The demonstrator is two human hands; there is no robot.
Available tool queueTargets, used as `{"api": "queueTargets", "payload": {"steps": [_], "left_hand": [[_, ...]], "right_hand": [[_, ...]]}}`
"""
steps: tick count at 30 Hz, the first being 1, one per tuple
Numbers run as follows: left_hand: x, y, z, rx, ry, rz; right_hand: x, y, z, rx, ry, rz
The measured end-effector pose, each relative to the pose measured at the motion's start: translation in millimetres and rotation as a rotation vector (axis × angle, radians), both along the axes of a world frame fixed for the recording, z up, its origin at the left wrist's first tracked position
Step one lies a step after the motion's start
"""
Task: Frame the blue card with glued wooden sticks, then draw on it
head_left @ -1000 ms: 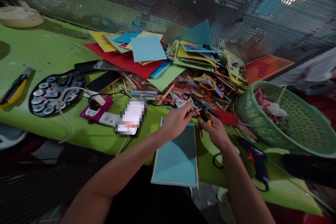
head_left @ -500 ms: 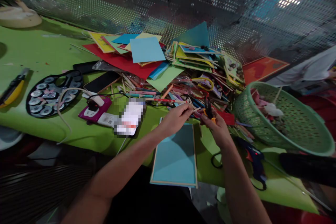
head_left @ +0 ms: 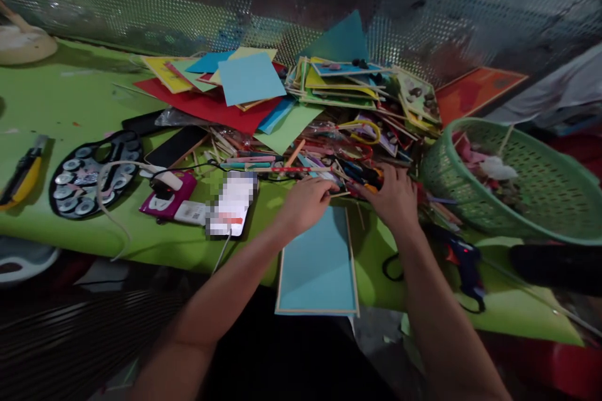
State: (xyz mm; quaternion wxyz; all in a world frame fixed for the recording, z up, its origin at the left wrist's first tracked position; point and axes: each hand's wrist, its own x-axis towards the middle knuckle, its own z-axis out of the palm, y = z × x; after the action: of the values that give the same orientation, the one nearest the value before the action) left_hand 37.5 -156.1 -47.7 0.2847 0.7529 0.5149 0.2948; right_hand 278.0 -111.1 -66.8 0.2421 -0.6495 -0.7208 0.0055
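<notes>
Above the far end of a blue card [head_left: 320, 263] edged with thin wooden sticks, my left hand [head_left: 308, 203] is closed in a pinch. A short thin wooden stick [head_left: 342, 193] shows at its fingertips. My right hand [head_left: 396, 197] rests at the front of the craft pile with its fingers apart. Beside its thumb and partly covered by its fingers is a dark cutting tool with orange handles [head_left: 372, 188]. A red-and-white striped stick [head_left: 301, 169] lies just beyond my left hand.
Coloured paper [head_left: 251, 78] and framed cards [head_left: 341, 91] heap at the back. A green basket [head_left: 531, 213] and glue gun [head_left: 465, 260] are at right. A phone [head_left: 232, 203], purple power adapter [head_left: 172, 197], palette-shaped tray [head_left: 70, 197] and yellow utility knife [head_left: 26, 175] lie left.
My right hand has gone forward and down onto the pile, and its fingers have spread off the orange-handled tool. The left hand has drawn slightly left and lower, still pinching the stick.
</notes>
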Motion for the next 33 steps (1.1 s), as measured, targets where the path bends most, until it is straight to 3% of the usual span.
{"api": "queueTargets", "payload": {"steps": [3,6,8,11,20,28,33], "left_hand": [[2.5,-0.2,-4.6,-0.013,0.062,-0.029],[4.2,0.8,-7.3,-0.022,0.115,-0.052],[4.3,1.3,-7.2,-0.026,0.146,-0.055],[3.6,1.2,-5.3,-0.035,0.184,-0.064],[-1.0,2.6,-2.1,-0.079,0.215,-0.082],[-44.8,11.9,21.0,-0.122,0.23,0.141],[-49.5,11.0,27.4,-0.19,0.333,0.169]], "right_hand": [[-1.9,-1.4,5.5,0.036,0.02,0.095],[-3.5,-9.5,14.5,0.07,0.205,0.322],[-6.7,-16.0,17.1,0.013,0.318,0.443],[-13.2,-21.5,14.3,-0.124,0.313,0.542],[-18.5,-17.2,1.4,-0.193,0.098,0.661],[-16.0,-16.6,-7.7,-0.152,0.067,0.705],[-16.9,-16.7,-10.5,-0.106,0.012,0.692]]}}
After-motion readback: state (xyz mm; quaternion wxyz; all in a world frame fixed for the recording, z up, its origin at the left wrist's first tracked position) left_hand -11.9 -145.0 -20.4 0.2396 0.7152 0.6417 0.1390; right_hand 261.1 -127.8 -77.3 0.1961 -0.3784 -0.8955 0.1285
